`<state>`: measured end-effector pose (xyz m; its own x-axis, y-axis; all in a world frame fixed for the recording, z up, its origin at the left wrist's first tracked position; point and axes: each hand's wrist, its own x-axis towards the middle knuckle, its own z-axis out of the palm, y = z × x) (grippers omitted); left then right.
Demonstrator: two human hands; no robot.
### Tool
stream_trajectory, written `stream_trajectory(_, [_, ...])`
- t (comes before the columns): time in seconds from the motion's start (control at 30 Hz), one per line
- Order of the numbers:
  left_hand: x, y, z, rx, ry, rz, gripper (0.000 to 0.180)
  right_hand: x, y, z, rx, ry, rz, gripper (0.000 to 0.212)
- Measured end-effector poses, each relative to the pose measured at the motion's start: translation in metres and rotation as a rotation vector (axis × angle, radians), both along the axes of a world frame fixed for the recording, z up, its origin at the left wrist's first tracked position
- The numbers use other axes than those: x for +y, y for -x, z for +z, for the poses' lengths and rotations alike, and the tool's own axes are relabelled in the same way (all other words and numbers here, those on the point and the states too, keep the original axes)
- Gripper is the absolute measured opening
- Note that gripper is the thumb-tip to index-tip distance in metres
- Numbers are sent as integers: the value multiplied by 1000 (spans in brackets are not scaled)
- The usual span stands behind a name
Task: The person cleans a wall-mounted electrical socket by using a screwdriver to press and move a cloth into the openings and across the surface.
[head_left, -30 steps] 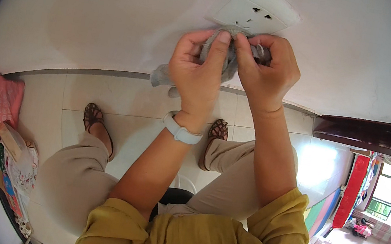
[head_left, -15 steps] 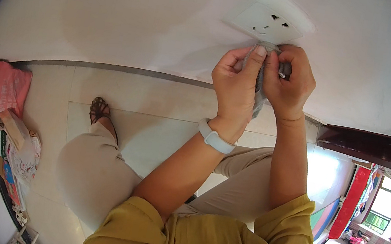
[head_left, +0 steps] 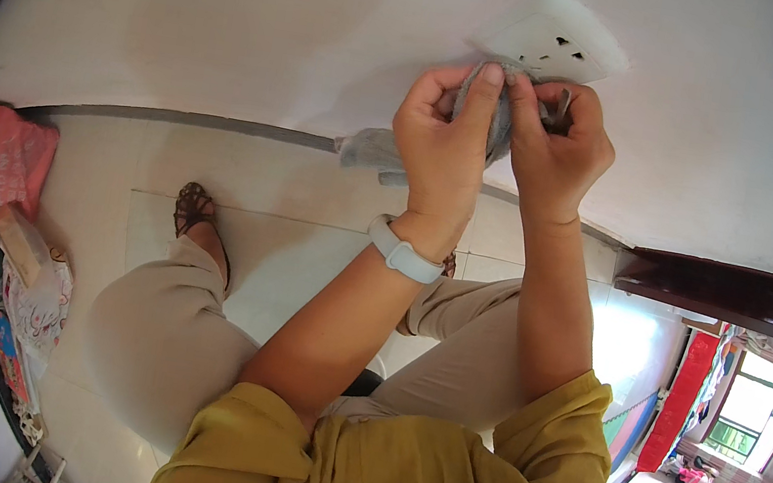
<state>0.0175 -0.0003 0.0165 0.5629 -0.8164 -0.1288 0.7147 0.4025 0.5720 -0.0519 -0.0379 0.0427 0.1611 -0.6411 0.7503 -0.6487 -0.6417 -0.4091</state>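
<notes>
In the head view, the left hand (head_left: pixel 444 135) and right hand (head_left: pixel 560 152) both pinch the cloth (head_left: pixel 500 131) between thumb and fingers, just below the socket (head_left: pixel 564 43); more cloth shows farther down and left of the socket, the pink bag (head_left: pixel 12 161) well left of it

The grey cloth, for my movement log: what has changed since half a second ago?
The left hand and right hand have shifted leftward relative to the white wall socket, taking the grey cloth along. More of the cloth now shows to the left of the left hand. Nothing was newly gripped or released; both hands still pinch the cloth.
</notes>
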Motion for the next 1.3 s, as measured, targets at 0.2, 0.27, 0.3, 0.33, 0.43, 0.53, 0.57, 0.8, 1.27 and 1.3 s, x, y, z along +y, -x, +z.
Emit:
stream_trajectory(0.2, [-2,22,3,299,-17,-37,18,2,13,4,120,49,-54,25])
stream_trajectory(0.27, [-3,25,4,383,-30,-125,18,3,20,2,120,24,-54,25])
stream_trajectory(0.3, [-3,25,4,381,-28,-120,18,2,22,1,119,0,-58,25])
stream_trajectory(0.33, [-4,25,3,384,-21,-137,18,1,23,2,116,1,-53,25])
stream_trajectory(0.43, [-3,23,2,371,-15,-208,18,3,26,4,149,32,-35,25])
stream_trajectory(0.53, [-8,22,-3,268,-74,-335,19,3,32,6,179,-6,-66,25])
stream_trajectory(0.57, [-8,26,-8,193,-138,-422,20,2,39,4,162,-126,-95,25])
stream_trajectory(0.8, [16,31,-46,102,-309,-352,24,31,58,37,343,-701,-3,27])
stream_trajectory(1.27, [18,-6,5,271,-115,-278,27,24,21,21,239,-483,-11,35])
stream_trajectory(1.3, [17,-5,6,267,-94,-275,27,21,22,20,241,-484,-13,35])
